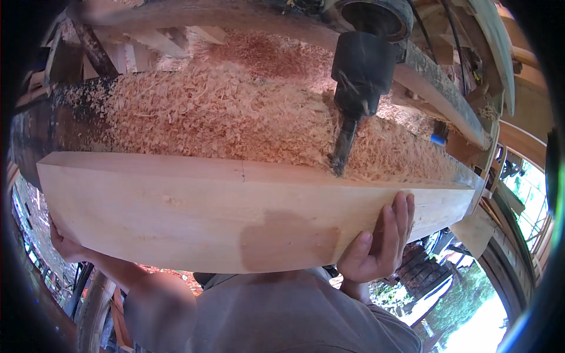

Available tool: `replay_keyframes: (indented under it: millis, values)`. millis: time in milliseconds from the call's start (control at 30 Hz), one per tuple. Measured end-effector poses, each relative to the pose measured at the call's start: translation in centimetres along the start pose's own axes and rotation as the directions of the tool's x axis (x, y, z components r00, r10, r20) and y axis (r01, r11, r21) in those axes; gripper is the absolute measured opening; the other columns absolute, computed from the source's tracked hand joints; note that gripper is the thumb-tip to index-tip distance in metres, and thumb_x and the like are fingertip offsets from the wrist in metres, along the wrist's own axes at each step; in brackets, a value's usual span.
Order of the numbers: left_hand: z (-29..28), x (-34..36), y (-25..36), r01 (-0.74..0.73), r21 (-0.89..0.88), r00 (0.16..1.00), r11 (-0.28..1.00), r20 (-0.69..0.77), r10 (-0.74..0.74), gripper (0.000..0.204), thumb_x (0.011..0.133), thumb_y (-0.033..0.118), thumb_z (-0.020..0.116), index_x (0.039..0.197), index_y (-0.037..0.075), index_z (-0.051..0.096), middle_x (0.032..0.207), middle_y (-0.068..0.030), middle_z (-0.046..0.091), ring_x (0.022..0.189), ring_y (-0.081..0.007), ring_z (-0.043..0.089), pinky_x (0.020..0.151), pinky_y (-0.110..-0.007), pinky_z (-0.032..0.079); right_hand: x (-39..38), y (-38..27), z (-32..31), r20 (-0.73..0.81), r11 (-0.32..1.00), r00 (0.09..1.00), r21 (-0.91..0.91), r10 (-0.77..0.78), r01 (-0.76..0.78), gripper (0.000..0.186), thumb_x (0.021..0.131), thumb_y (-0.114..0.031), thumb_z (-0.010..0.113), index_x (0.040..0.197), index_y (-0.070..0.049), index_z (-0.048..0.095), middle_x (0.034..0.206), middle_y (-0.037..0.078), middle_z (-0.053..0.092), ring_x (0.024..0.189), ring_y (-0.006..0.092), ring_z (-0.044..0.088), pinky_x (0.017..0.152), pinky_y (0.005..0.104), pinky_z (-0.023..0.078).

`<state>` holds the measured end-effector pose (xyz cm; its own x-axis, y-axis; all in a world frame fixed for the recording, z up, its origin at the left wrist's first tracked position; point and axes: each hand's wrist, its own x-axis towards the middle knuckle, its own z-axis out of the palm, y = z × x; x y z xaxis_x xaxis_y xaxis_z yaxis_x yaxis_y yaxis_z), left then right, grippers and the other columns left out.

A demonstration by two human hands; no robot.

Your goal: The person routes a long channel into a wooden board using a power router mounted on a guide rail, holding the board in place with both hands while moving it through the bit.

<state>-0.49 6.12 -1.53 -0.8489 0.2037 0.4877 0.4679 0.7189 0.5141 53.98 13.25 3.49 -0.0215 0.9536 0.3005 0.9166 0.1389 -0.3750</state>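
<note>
A long, pale wooden beam [176, 206] lies crosswise before me, its broad smooth face toward me. My left hand [66, 244] grips its lower left end, with some fingers hidden by the wood. My right hand [379, 244] holds the beam's lower right part, fingers laid up its face and the thumb beside them. Just behind the top edge, left of my right hand, a dark drill bit [345, 144] points down from a black chuck [364, 70]. The bit's tip is at or near the edge; contact I cannot tell. A short dark line marks the beam near its middle.
Wood shavings [223, 117] heap thickly over the dark work table [76, 129] behind the beam. Wooden bars [441, 88] and black cables stand at the back right. A small blue object [438, 139] lies among the shavings. Stacked wood [424, 267] shows at lower right.
</note>
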Motion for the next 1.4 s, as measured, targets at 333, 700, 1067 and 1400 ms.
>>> replay_keyframes:
  millis: [333, 700, 1067, 1400]
  values:
    - [1.3, 0.9, 0.5, 0.073, 0.161, 0.996, 0.984, -0.060, -0.064, 0.035, 0.092, 0.040, 0.069, 0.112, 0.012, 0.078, 0.110, -0.0043, 0.077, 0.094, -0.0224, 0.073, 0.084, -0.035, 0.058, 1.8, 0.2, 1.0, -0.009, 0.998, 1.000, -0.052, 0.026, -0.026, 0.068, 0.093, -0.037, 0.053, 0.146, 0.006, 0.046, 0.151, 0.032, 0.044, 0.146, 0.0525, 0.030, 0.118, 0.0637, 0.023]
    - [2.7, -0.7, 0.6, -0.119, -0.188, 0.990, 0.975, 0.051, 0.131, 0.041, 0.092, 0.035, 0.072, 0.114, 0.001, 0.071, 0.102, -0.0127, 0.075, 0.083, -0.0248, 0.073, 0.070, -0.034, 0.059, 3.1, -0.4, -0.4, 0.267, 0.978, 0.959, -0.205, 0.092, -0.036, 0.080, 0.092, -0.051, 0.054, 0.150, 0.002, 0.042, 0.155, 0.024, 0.043, 0.150, 0.0463, 0.027, 0.120, 0.0568, 0.017]
    - [-4.7, -2.7, -6.1, -0.018, -0.033, 0.998, 0.999, 0.060, 0.020, 0.043, 0.095, 0.035, 0.070, 0.117, -0.002, 0.069, 0.106, -0.0113, 0.072, 0.086, -0.0211, 0.071, 0.071, -0.032, 0.058, -1.2, -0.3, -2.6, 0.295, 0.987, 0.952, -0.154, 0.080, -0.035, 0.077, 0.090, -0.051, 0.057, 0.144, 0.003, 0.048, 0.151, 0.023, 0.047, 0.148, 0.0457, 0.031, 0.118, 0.0582, 0.020]
    - [-6.1, -2.9, -7.5, 0.048, -0.092, 0.999, 0.995, 0.007, -0.047, 0.039, 0.098, 0.032, 0.063, 0.119, 0.000, 0.070, 0.110, -0.0116, 0.074, 0.091, -0.0211, 0.071, 0.078, -0.033, 0.058, -2.9, 1.6, -2.0, 0.090, 1.000, 0.996, 0.016, 0.006, -0.008, 0.057, 0.092, -0.037, 0.054, 0.123, 0.009, 0.065, 0.134, 0.031, 0.061, 0.136, 0.0529, 0.046, 0.116, 0.0601, 0.028]
